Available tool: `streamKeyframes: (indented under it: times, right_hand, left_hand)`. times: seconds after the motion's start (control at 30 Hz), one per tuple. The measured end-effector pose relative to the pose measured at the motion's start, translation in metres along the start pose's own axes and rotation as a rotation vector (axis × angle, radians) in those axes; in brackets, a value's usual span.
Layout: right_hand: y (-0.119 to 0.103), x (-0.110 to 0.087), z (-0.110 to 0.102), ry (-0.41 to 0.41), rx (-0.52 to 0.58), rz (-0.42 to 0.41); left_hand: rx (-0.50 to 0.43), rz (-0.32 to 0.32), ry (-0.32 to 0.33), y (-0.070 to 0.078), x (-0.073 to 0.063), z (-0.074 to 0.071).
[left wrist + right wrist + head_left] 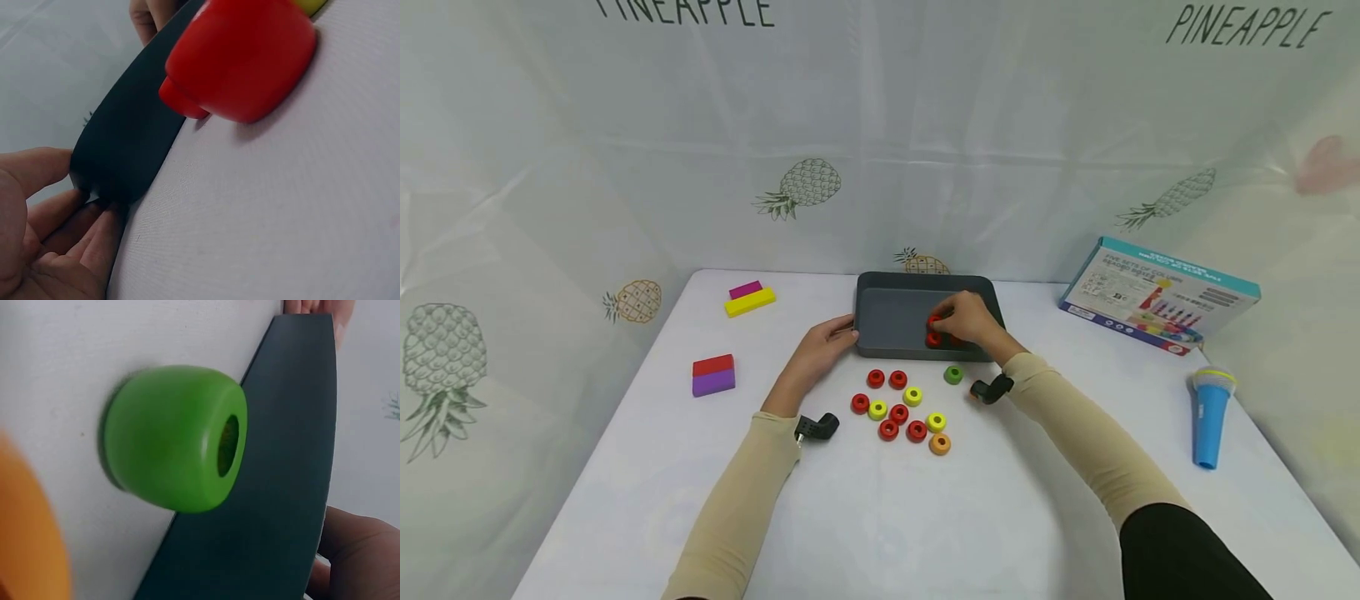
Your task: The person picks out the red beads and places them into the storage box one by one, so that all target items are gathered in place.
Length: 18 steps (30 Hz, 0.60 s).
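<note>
A dark grey tray [887, 321] lies at the back of the table. My left hand [820, 354] grips its front left corner, with the thumb [37, 169] at the rim and the fingers curled against the side. Over the tray's right part, my right hand [970, 318] pinches a red bead [933, 320] between its fingertips. Another red bead [933, 340] lies in the tray just below it, and one more is partly hidden under the hand. In the right wrist view, a green bead [169, 437] with a hole stands close before the tray's front wall.
Several red, yellow and orange beads [917, 431] lie in front of the tray. Coloured blocks [713, 382] sit at the left, with a yellow block [750, 302] farther back. At the right are a printed box [1157, 296] and a blue toy microphone [1210, 421].
</note>
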State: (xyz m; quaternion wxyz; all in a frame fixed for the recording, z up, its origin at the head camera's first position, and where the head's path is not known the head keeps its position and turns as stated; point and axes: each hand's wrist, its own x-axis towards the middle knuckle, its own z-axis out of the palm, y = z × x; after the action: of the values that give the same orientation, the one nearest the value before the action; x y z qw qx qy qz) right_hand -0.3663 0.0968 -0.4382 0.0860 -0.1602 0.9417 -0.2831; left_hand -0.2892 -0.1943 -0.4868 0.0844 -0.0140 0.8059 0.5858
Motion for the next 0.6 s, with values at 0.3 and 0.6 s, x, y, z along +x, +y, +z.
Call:
streamKeyframes:
  times: [0.3,0.6]
  right_hand:
    - [0.000,-0.003,0.001,-0.005,0.019,0.004]
    - [-0.011,-0.013,-0.007,0.056,0.017,-0.070]
  left_hand:
    - [-0.007,-0.014,0.001,-0.002,-0.001,0.001]
    - [0.004,-0.001,-0.008,-0.002,0.001,0.000]
